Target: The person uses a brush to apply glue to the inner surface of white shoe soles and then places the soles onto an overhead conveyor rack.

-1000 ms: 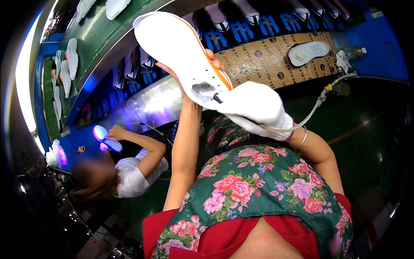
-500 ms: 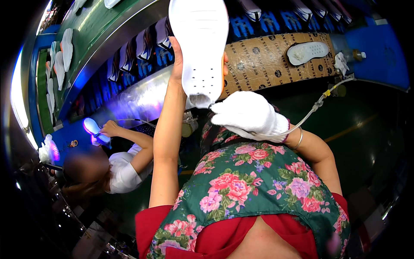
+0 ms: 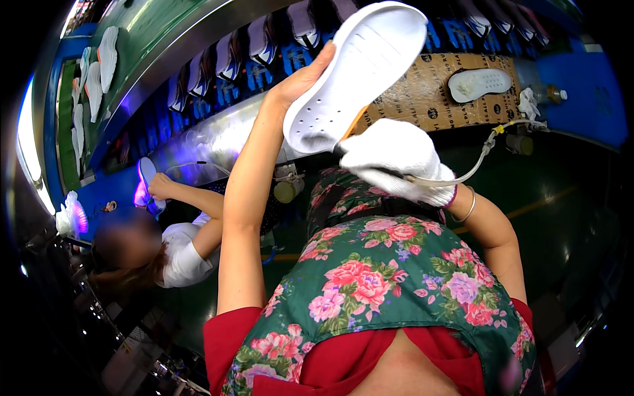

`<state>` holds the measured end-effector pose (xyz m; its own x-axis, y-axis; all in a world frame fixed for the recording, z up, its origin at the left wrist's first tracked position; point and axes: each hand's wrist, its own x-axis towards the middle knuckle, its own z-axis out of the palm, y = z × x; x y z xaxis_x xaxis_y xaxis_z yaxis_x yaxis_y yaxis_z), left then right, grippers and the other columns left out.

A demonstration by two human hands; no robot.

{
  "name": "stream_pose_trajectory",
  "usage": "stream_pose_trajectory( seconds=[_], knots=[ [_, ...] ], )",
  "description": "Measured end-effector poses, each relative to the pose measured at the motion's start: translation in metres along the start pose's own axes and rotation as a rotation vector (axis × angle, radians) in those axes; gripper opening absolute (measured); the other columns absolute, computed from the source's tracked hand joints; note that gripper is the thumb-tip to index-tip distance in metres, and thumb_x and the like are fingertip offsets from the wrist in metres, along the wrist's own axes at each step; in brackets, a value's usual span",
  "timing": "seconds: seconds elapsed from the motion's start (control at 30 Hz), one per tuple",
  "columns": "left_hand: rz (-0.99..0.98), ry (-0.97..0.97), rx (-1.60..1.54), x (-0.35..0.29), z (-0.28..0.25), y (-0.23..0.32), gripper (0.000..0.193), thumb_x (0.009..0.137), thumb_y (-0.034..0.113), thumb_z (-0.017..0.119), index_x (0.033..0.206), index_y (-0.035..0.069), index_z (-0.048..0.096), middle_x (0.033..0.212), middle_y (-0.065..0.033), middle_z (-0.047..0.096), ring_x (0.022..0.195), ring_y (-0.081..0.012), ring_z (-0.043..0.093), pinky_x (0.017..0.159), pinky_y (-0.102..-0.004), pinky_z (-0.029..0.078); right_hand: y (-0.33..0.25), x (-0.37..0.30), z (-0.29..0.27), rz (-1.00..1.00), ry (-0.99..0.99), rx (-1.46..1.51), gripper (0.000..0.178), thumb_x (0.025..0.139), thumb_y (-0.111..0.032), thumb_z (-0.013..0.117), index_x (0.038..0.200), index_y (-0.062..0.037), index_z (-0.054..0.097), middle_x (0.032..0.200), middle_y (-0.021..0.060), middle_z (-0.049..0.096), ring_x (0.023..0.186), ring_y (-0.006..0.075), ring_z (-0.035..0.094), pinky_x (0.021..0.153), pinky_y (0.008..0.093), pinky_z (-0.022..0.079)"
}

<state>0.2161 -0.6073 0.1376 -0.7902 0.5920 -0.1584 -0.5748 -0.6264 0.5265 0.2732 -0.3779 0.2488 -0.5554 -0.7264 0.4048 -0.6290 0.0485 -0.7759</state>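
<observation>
A white shoe sole (image 3: 360, 69), with an orange edge showing low on its right side, is held up tilted by my bare left hand (image 3: 304, 80). The hand grips its left edge; most of the fingers are hidden behind it. My right hand (image 3: 399, 162), in a white knit glove, is closed round a brush. The dark bristles (image 3: 320, 141) of this brush touch the inside of the sole's lower end, beside the small holes. A clear tube (image 3: 481, 158) runs from the gloved hand off to the right.
Another sole (image 3: 480, 84) lies on printed cardboard (image 3: 422, 99) ahead. Several shoes (image 3: 264, 39) line the rack behind. More soles (image 3: 107, 51) rest on a green surface at far left. A bottle (image 3: 553, 94) stands at right. On the left, a co-worker's hand (image 3: 160, 187) holds a sole.
The sole has tilted, its upper end swinging to the right. My left hand has shifted its grip up the left edge. My gloved hand has moved slightly right, the brush still at the sole's lower end.
</observation>
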Motion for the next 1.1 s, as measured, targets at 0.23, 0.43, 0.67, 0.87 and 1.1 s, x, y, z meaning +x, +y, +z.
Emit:
stream_pose_trajectory(
  seconds=[0.23, 0.43, 0.67, 0.87, 1.1],
  knots=[
    [-0.294, 0.341, 0.616, 0.007, 0.019, 0.011, 0.087, 0.089, 0.075, 0.046, 0.136, 0.002, 0.057, 0.136, -0.0229, 0.055, 0.121, -0.0303, 0.058, 0.097, -0.0402, 0.050, 0.013, 0.005, -0.008, 0.005, -0.048, -0.131, 0.021, 0.074, -0.004, 0.076, 0.093, -0.0100, 0.074, 0.090, 0.0083, 0.073, 0.078, 0.0275, 0.069, 0.072, 0.0350, 0.055],
    [0.150, 0.141, -0.016, 0.012, 0.020, -0.025, 0.073, 0.101, 0.063, 0.028, 0.151, 0.011, 0.038, 0.144, -0.0085, 0.050, 0.125, -0.0170, 0.052, 0.104, -0.0323, 0.045, 0.013, -0.012, -0.021, 0.469, 0.213, 0.261, 0.014, 0.077, 0.002, 0.074, 0.090, 0.0025, 0.073, 0.096, 0.0138, 0.074, 0.088, 0.0208, 0.070, 0.081, 0.0308, 0.053],
    [0.208, 0.264, -0.191, -0.005, 0.030, -0.088, 0.043, 0.107, 0.026, 0.035, 0.137, -0.003, 0.045, 0.136, -0.0225, 0.052, 0.122, -0.0289, 0.057, 0.104, -0.0442, 0.049, 0.026, 0.006, -0.034, 0.302, 0.272, -0.096, 0.017, 0.077, 0.004, 0.074, 0.093, 0.0023, 0.072, 0.097, 0.0145, 0.073, 0.088, 0.0211, 0.069, 0.080, 0.0304, 0.053],
    [0.048, 0.240, 0.066, -0.027, 0.024, -0.093, 0.045, 0.101, 0.029, 0.051, 0.136, 0.001, 0.047, 0.124, -0.0183, 0.060, 0.106, -0.0332, 0.065, 0.085, -0.0501, 0.060, 0.011, 0.004, -0.027, 0.218, 0.155, -0.164, 0.016, 0.073, 0.004, 0.075, 0.087, -0.0041, 0.073, 0.089, 0.0116, 0.073, 0.078, 0.0222, 0.068, 0.071, 0.0309, 0.053],
    [0.374, -0.220, -0.865, -0.054, 0.060, -0.076, 0.098, 0.090, 0.077, 0.028, 0.151, 0.000, 0.027, 0.149, -0.0271, 0.038, 0.130, -0.0509, 0.043, 0.111, -0.0620, 0.032, -0.006, -0.001, -0.026, 0.102, 0.162, -0.243, 0.020, 0.073, -0.001, 0.077, 0.092, -0.0061, 0.075, 0.091, 0.0109, 0.074, 0.081, 0.0261, 0.070, 0.073, 0.0340, 0.054]
  ],
)
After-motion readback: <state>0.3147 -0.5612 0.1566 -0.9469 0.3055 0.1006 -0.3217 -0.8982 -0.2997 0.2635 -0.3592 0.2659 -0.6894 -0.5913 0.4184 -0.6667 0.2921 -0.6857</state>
